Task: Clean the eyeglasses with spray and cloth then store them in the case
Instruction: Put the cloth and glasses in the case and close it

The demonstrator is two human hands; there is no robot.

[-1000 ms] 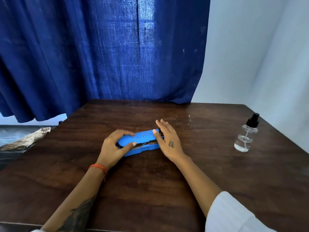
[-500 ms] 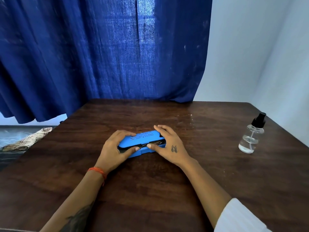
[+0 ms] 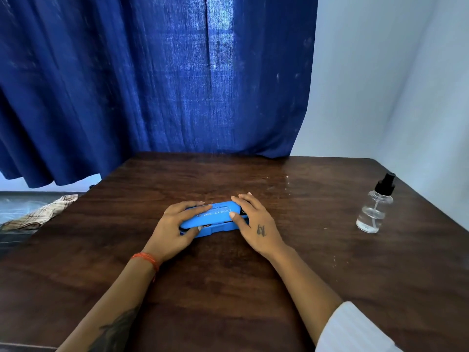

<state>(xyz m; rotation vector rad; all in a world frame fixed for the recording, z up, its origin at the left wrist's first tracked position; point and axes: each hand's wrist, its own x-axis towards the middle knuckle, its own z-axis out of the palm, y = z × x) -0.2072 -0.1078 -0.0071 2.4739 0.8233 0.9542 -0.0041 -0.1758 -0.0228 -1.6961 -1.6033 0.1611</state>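
- The blue case (image 3: 213,219), gaping a second ago, is now lying nearly shut at the table's (image 3: 317,275) middle;
- left hand (image 3: 175,224) and right hand (image 3: 256,219) are clasping its two ends.

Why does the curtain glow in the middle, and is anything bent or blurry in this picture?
Head view: daylight shines through the curtain, leaving a pale central patch; the wide lens bows the table edges and walls; the spray bottle and blue case look fairly sharp; the curtain's left folds look smeared.
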